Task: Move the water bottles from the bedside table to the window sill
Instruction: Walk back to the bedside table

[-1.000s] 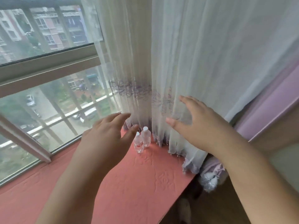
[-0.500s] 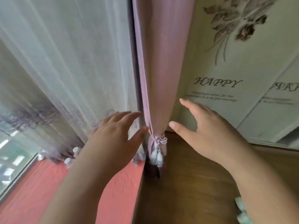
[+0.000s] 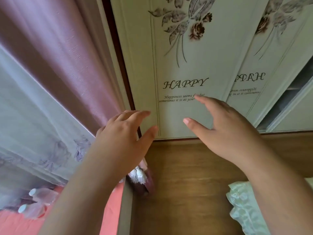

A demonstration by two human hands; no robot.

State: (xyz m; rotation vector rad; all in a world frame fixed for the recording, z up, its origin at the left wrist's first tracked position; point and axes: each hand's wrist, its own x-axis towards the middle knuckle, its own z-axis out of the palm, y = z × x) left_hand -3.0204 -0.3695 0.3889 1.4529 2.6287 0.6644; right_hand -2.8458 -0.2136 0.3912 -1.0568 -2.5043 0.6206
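Two small clear water bottles with white caps stand on the coral-covered window sill point(image 3: 10, 223) at the lower left: one bottle point(image 3: 44, 195) behind, the other bottle point(image 3: 32, 210) in front, both against the sheer curtain's hem. My left hand point(image 3: 123, 138) is raised in mid-air with fingers spread, holding nothing, well to the right of the bottles. My right hand point(image 3: 225, 131) is also raised and open in front of the wardrobe door. The bedside table is out of view.
A white wardrobe door point(image 3: 186, 68) printed with flowers and "HAPPY" fills the upper right. A mauve curtain point(image 3: 59, 53) and a sheer white curtain point(image 3: 28, 119) hang at left, a tassel point(image 3: 138, 175) below. Wooden floor point(image 3: 183, 184) lies beneath; pale green ruffled bedding point(image 3: 245, 209) at lower right.
The view has swung right, from the window and sill to the wardrobe door. The bottles have slid to the lower left of the frame. Both hands stay raised and open.
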